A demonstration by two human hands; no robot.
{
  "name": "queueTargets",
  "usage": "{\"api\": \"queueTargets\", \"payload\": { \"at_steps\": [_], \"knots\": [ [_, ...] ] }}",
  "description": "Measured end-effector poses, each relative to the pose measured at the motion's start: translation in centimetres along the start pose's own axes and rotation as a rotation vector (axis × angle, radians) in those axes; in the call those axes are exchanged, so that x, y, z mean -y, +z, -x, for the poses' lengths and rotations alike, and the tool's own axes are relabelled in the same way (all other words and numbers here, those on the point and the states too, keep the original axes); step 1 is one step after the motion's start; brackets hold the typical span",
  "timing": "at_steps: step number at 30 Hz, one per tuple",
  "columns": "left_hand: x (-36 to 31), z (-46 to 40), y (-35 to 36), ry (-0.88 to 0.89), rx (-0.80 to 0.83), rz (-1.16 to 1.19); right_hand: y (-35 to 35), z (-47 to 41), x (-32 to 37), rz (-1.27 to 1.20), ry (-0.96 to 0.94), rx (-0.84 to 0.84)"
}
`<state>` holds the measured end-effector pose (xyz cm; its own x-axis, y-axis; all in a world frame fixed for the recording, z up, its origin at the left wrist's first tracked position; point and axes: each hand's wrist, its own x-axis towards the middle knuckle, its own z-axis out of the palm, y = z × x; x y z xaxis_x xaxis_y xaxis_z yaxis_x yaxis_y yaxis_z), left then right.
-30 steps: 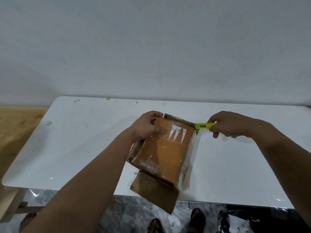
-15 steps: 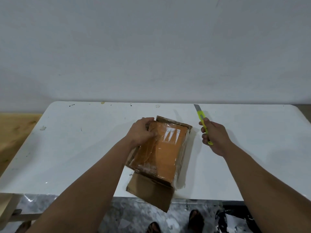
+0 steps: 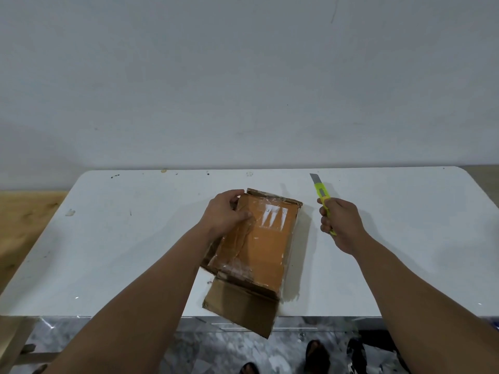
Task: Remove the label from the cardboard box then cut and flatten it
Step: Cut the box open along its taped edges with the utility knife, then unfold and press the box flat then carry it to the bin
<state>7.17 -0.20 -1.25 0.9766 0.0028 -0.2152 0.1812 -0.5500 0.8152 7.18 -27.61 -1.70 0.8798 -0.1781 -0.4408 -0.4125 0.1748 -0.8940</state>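
Observation:
A brown cardboard box [image 3: 259,247] wrapped in clear tape lies on the white table [image 3: 108,238], with one flap hanging open over the near edge. A shiny taped patch with label remains [image 3: 274,218] sits near its far end. My left hand [image 3: 225,211] grips the box's far left corner, thumb on top. My right hand [image 3: 341,225] is to the right of the box, apart from it, closed around a yellow-green utility knife [image 3: 322,197]. Its blade is out and points away from me.
A plain wall stands right behind the table. A wooden surface [image 3: 24,225] lies at the left. Below the table's near edge are a marbled floor and feet in sandals [image 3: 316,357].
My right hand pulled the knife away from the box's far right corner and turned it so that the blade points away. The left hand stayed on the box.

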Motion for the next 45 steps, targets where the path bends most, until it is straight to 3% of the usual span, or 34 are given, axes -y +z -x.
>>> {"api": "queueTargets", "payload": {
  "at_steps": [21,29,34,38,45],
  "knots": [
    [-0.6,1.2,-0.3,0.046,-0.003,-0.051,-1.2,1.8,0.5,-0.155,0.061,-0.027],
    [-0.5,1.2,-0.2,0.039,-0.005,-0.036,-1.9,1.5,-0.7,-0.233,0.07,0.04],
    [0.0,0.9,-0.1,0.025,0.003,-0.038,-2.7,0.4,-1.9,-0.047,0.013,-0.054],
    [0.1,0.9,-0.2,0.029,0.008,-0.035,-3.3,-0.3,-3.3,0.369,-0.101,-0.157],
    [0.7,0.6,-0.2,0.021,0.007,-0.069,-3.9,-0.1,-4.2,0.627,-0.228,-0.289]
  ]
}}
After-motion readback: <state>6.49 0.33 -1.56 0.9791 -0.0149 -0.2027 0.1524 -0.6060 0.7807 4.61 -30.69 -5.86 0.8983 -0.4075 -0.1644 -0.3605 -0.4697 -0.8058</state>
